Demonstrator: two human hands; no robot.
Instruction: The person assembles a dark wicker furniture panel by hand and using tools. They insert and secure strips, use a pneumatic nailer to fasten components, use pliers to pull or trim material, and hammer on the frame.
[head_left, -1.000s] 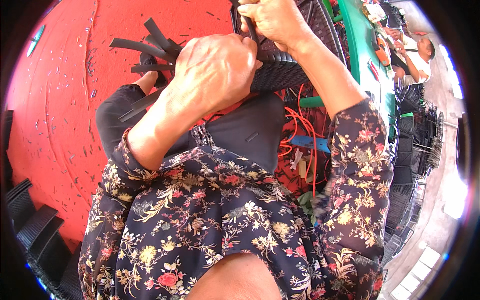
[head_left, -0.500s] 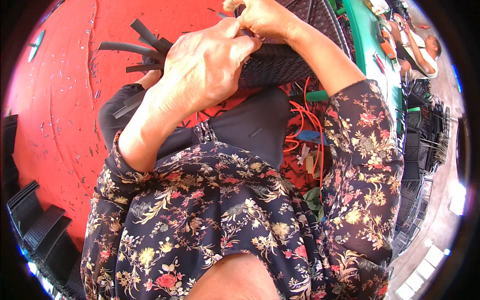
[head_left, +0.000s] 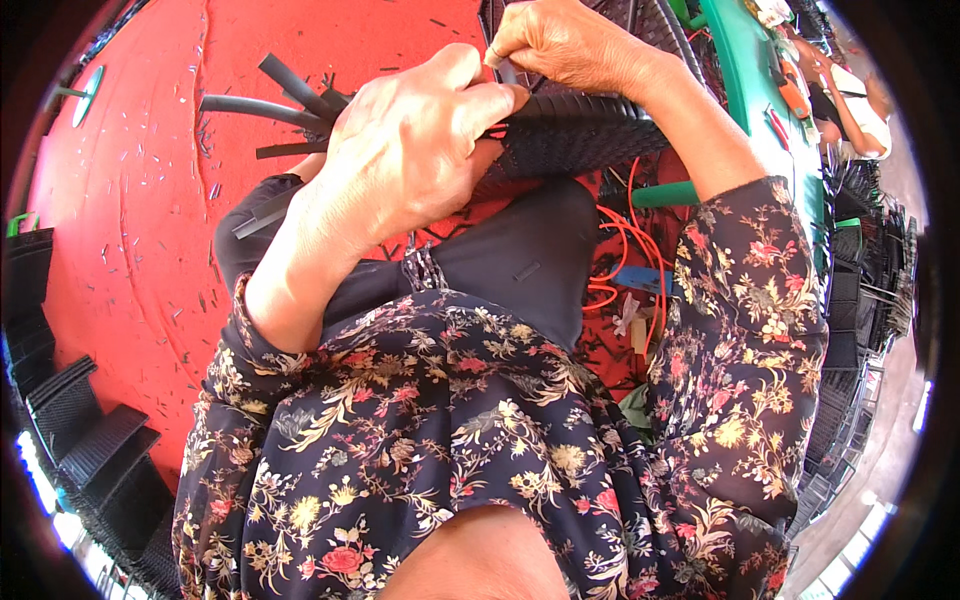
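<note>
Black wickerwork (head_left: 580, 137) could loosen if the left hand (head_left: 405, 145), fingers closed around flat strips (head_left: 260, 110), relaxes; on the right hand (head_left: 570, 42), fingers curl, hold indeterminable.

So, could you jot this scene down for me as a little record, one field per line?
Left hand: appears closed around dark strips that fan out
Right hand: fingers bent, near the left hand, by the black woven piece; grip unclear
Floor: red, strewn with dark scraps
Right side: green table
Nearby: another person, upper right
</note>
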